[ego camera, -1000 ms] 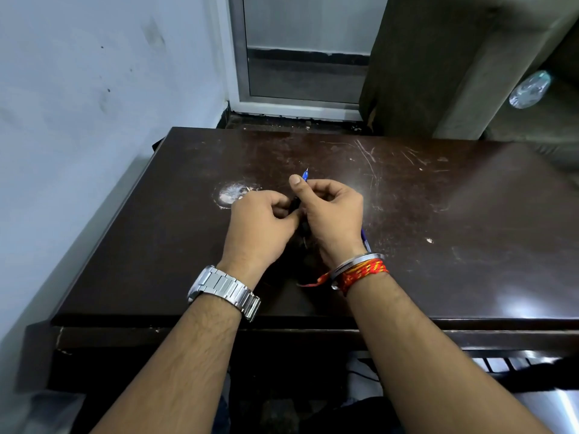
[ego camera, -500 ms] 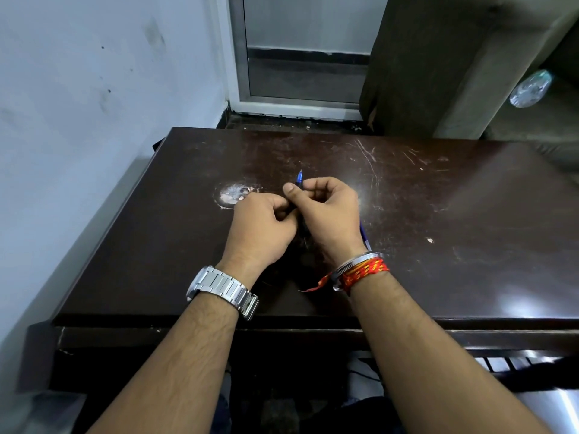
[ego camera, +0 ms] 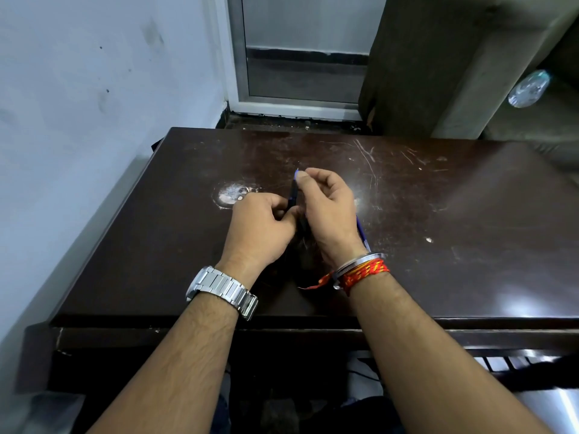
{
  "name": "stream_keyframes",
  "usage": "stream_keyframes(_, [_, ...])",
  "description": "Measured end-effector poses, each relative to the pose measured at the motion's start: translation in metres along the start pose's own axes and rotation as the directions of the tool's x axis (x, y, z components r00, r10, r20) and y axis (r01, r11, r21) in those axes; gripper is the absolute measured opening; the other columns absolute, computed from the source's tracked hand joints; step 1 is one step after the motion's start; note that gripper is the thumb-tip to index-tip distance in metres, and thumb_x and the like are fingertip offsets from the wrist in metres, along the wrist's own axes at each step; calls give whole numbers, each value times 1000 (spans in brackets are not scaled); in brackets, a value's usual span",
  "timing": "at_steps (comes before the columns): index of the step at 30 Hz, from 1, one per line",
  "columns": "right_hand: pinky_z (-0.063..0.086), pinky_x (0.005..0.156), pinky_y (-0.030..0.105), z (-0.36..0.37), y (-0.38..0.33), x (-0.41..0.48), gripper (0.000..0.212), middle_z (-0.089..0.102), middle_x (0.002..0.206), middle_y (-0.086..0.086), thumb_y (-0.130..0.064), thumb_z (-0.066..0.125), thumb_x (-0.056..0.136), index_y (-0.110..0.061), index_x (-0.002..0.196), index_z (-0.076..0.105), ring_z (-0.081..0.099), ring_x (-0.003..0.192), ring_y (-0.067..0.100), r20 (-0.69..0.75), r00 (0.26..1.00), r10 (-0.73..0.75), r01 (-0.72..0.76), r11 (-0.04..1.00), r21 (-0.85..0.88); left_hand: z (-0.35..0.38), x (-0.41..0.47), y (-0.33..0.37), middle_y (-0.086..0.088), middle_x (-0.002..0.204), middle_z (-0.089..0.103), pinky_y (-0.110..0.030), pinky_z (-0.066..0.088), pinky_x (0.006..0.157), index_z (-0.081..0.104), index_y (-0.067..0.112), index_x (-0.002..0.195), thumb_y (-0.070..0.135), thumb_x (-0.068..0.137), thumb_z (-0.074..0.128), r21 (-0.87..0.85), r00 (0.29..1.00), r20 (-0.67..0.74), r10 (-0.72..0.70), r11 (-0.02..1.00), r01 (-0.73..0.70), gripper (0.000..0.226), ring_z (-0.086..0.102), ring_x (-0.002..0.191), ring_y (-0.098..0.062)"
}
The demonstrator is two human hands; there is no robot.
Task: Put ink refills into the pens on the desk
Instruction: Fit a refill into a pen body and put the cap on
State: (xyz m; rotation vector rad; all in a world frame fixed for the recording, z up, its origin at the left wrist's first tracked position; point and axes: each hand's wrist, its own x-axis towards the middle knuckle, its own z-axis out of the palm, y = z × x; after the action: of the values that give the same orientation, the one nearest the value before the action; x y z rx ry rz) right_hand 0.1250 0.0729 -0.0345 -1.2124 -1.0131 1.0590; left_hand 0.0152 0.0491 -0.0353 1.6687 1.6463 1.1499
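My left hand [ego camera: 261, 230] grips the lower part of a dark blue pen [ego camera: 293, 195] that stands nearly upright above the middle of the dark brown desk [ego camera: 438, 214]. My right hand [ego camera: 329, 211] pinches the pen's upper end with thumb and forefinger; a thin blue tip pokes out just above the fingers. A second blue pen [ego camera: 362, 234] lies on the desk, mostly hidden under my right wrist. Whatever else lies beneath my hands is hidden.
A round pale worn patch [ego camera: 232, 194] marks the desk left of my hands. The wall [ego camera: 78, 120] runs along the desk's left side. A door frame [ego camera: 297, 57] and a dark cabinet [ego camera: 423, 57] stand beyond the far edge.
My right hand has lifted and shifted slightly right along the pen, so more of the dark barrel shows between my two hands. My left hand stays nearly still.
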Motion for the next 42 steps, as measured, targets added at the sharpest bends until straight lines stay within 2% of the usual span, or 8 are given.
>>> stream_keyframes(6, [58, 83, 50, 2, 3, 0, 15, 75, 83, 3, -15, 63, 84, -25, 95, 63, 71, 80, 26, 27, 1000, -1, 2, 999, -32, -1, 0, 0, 7, 59, 70, -8, 39, 47, 78, 17, 74, 19, 84, 71, 18, 1000, 0, 1, 1000, -1, 12, 60, 51, -3])
stream_keyframes(11, [58, 71, 39, 2, 5, 0, 25, 70, 83, -3, -38, 73, 75, -29, 95, 62, 66, 67, 11, 3, 999, -37, 37, 995, -94, 0, 2, 0, 4, 54, 66, -12, 37, 45, 73, 14, 67, 20, 83, 72, 45, 1000, -8, 11, 999, -10, 17, 53, 46, -3])
stream_keyframes(15, [58, 84, 51, 3, 5, 2, 19, 76, 84, 1, -15, 57, 83, -27, 97, 62, 70, 81, 23, 17, 1000, -5, 5, 1000, -14, 0, 0, 2, 5, 61, 72, -13, 43, 47, 79, 18, 76, 18, 84, 71, 30, 1000, 0, 13, 999, -13, 11, 62, 53, -5])
stream_keyframes(19, [58, 78, 38, 2, 4, 0, 29, 70, 90, -1, -43, 73, 76, -29, 97, 59, 64, 77, 13, 12, 1000, -20, 21, 998, -59, 0, 1, 2, 6, 59, 70, -9, 40, 46, 73, 17, 69, 17, 83, 72, 30, 1000, -1, -5, 1000, 5, 14, 59, 49, -4])
stream_keyframes(25, [58, 81, 50, 1, 2, 0, 23, 73, 81, 3, -8, 64, 84, -26, 98, 58, 67, 75, 21, 23, 999, -23, 22, 1000, 13, 0, 0, 3, 6, 57, 69, -8, 37, 44, 76, 18, 70, 17, 84, 71, 22, 1000, 10, 11, 1000, -12, 14, 58, 49, -2])
stream_keyframes(31, [57, 79, 36, 0, 4, -2, 34, 71, 94, 2, -35, 77, 76, -33, 99, 52, 70, 85, 18, 21, 1000, -8, 10, 995, -98, 0, 0, 3, 8, 50, 61, -9, 35, 43, 67, 16, 60, 15, 83, 70, 41, 1000, 11, 14, 999, -14, 23, 53, 45, -2])
stream_keyframes(35, [57, 74, 37, 0, 2, -3, 28, 70, 77, 4, -15, 75, 82, -27, 97, 55, 69, 74, 19, 12, 999, -36, 37, 997, -72, 1, 0, 3, 3, 47, 58, -12, 32, 41, 69, 12, 62, 18, 84, 69, 41, 1000, 11, 18, 999, -19, 22, 44, 42, -6])
stream_keyframes(42, [50, 69, 42, 2, -7, -5, 26, 77, 86, 2, -1, 51, 95, -24, 107, 50, 59, 75, 24, 43, 998, 46, -53, 985, 164, 1, -1, 5, 12, 54, 65, -6, 35, 46, 76, 22, 71, 18, 84, 70, 34, 999, 26, 26, 999, -27, 15, 56, 48, 4])
